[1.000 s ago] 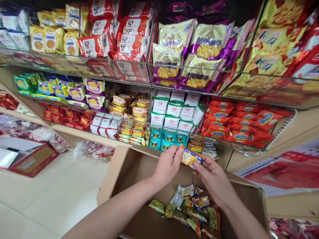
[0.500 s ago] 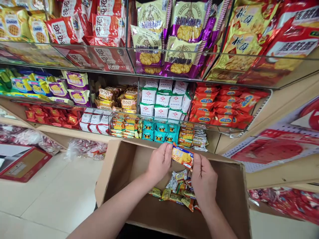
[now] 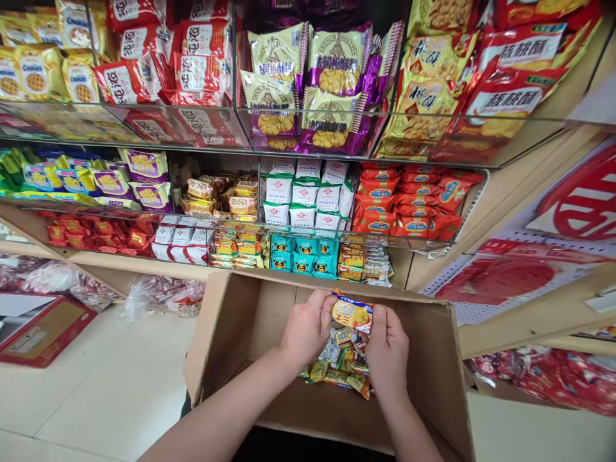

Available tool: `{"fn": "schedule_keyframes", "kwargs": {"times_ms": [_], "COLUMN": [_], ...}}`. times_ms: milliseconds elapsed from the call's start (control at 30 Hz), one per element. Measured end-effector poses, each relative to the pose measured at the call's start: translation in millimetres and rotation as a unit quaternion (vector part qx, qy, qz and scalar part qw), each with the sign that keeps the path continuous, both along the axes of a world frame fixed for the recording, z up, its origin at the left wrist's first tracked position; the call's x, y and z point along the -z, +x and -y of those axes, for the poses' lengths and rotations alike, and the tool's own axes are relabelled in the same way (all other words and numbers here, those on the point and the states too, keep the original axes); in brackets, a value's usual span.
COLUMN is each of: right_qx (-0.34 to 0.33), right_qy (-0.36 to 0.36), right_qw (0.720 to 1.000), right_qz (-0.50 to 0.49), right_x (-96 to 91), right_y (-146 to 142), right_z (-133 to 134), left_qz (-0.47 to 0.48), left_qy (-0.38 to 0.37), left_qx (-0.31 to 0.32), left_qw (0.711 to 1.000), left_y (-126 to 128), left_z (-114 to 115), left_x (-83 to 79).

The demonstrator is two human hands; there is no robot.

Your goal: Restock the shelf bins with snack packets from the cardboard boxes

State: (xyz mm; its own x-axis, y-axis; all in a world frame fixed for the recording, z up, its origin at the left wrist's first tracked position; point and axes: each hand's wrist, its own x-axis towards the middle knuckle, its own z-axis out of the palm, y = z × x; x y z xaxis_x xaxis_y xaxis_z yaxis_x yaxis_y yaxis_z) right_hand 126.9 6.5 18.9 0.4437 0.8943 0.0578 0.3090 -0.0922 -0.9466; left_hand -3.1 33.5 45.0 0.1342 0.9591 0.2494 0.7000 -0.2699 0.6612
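Between my two hands is a small biscuit packet (image 3: pixel 353 314) in an orange, blue and yellow wrapper, its printed face turned up toward me. My left hand (image 3: pixel 308 326) pinches its left end, and my right hand (image 3: pixel 386 346) grips the right end. Both hands are over a deep open cardboard box (image 3: pixel 269 308). Below them, several small wrapped snacks (image 3: pixel 332 373) in yellow, green and silver lie on the box floor, partly hidden by my right hand.
Behind the box rise shelves with clear fronts (image 3: pixel 308 131). Teal packets (image 3: pixel 304 256), white packets (image 3: pixel 303 204) and red packets (image 3: pixel 378 205) fill the lower compartments. A red carton (image 3: pixel 43 330) stands on the tiled floor at left; bagged goods (image 3: pixel 553 375) sit low at right.
The packet has been tilted so its face shows more fully, and both hands sit slightly lower. The camera view has shifted, moving the shelves' right part leftward in the picture.
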Motion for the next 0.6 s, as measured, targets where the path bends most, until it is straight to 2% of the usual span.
{"fn": "schedule_keyframes", "kwargs": {"times_ms": [100, 233, 300, 367, 433, 500, 533, 600], "right_qx": [-0.005, -0.086, -0.118, -0.17, -0.255, -0.306, -0.303, -0.264], "right_qy": [0.044, 0.096, 0.104, 0.105, 0.101, 0.112, 0.127, 0.156], "right_qw": [0.994, 0.974, 0.966, 0.955, 0.935, 0.923, 0.926, 0.944], "right_qz": [0.099, 0.184, 0.204, 0.219, 0.224, 0.206, 0.184, 0.121], "right_x": [-5.2, -17.2, -22.6, -26.8, -29.2, -28.5, -26.6, -20.1], "right_y": [9, 30, 40, 47, 47, 41, 36, 25], "right_z": [3, 6, 7, 8, 10, 13, 15, 18], "left_qz": [0.031, 0.029, 0.029, 0.037, 0.034, 0.038, 0.06, 0.165], "left_qy": [-0.016, -0.054, -0.052, -0.022, -0.013, -0.042, -0.06, -0.093], "left_qx": [-0.009, 0.003, -0.003, 0.041, 0.158, 0.266, 0.278, 0.221], "left_qw": [0.999, 0.998, 0.998, 0.998, 0.987, 0.962, 0.957, 0.957], "left_y": [1, -6, -12, -17, -18, -13, -8, 5], "left_z": [2, 3, 3, 6, 10, 16, 18, 23], "left_x": [-0.5, 1.6, -2.3, -11.0, -20.4, -24.7, -23.7, -16.5]}}
